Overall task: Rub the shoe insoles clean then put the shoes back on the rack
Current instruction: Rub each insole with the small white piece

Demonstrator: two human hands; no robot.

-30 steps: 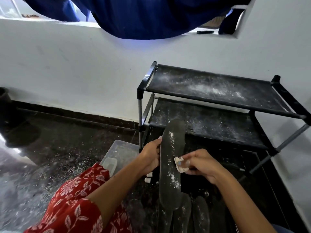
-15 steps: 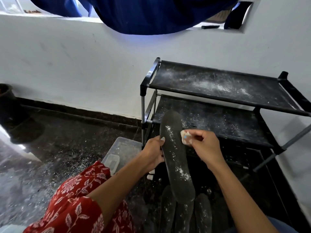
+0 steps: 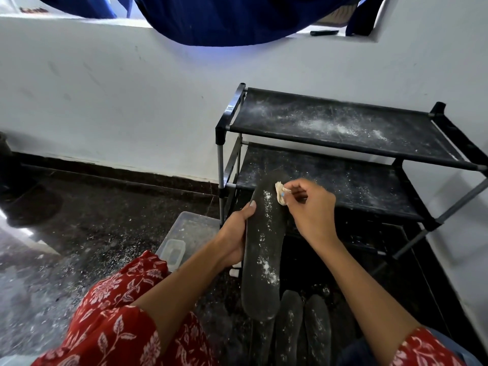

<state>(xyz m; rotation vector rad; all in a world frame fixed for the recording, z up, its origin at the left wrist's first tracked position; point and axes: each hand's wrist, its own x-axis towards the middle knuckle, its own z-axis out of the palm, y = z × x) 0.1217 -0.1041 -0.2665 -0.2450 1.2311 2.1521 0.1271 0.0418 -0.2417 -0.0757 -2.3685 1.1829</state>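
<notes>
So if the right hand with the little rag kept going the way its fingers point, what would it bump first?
Most likely the insole: the right hand pinches the rag right at its upper end, fingers aimed left at it. Depth is hard to judge.

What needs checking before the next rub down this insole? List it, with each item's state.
1. Left hand grips the insole by its edge: ok.
2. Right hand pinches the cloth wad: ok.
3. Wad lies against the insole's far end, ready to stroke toward the person: ok.
4. Insole surface clean: not ok, white powder shows along its middle and near end.
5. Other insoles on the floor clean: not ok, powder specks show.
6. Rack shelves ready for shoes: not ok, both are dusted with powder; no shoes in view.
</notes>
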